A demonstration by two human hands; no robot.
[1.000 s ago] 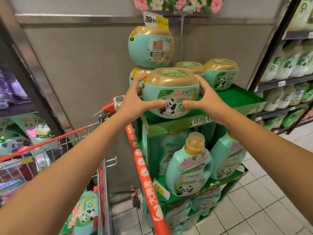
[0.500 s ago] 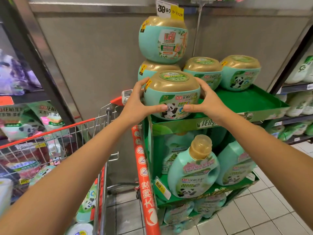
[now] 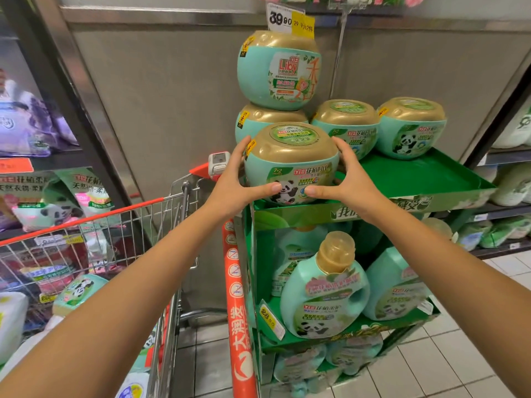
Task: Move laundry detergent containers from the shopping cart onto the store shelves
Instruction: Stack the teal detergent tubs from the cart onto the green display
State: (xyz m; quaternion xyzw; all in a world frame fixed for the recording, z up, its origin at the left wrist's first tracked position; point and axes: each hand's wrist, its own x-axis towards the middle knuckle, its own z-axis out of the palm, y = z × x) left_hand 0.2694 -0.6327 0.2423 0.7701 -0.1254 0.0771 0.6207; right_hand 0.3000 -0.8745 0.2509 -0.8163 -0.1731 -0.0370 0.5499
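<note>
1. While both arms stretch forward, the left one above the cart (image 3: pixel 172 214), the left hand (image 3: pixel 238 182) and right hand (image 3: pixel 347 182) clasp one tub (image 3: pixel 290 156) from either side, thumbs nearly meeting on its front label.
2. That tub sits at the green shelf's (image 3: pixel 431 179) front left corner, gold lid up, marked "7+2" beside a panda.
3. Behind it, the top tub (image 3: pixel 277 70) of a stack reads "Liby".
4. Above that, a price tag (image 3: pixel 290 20) shows "39 90".
</note>
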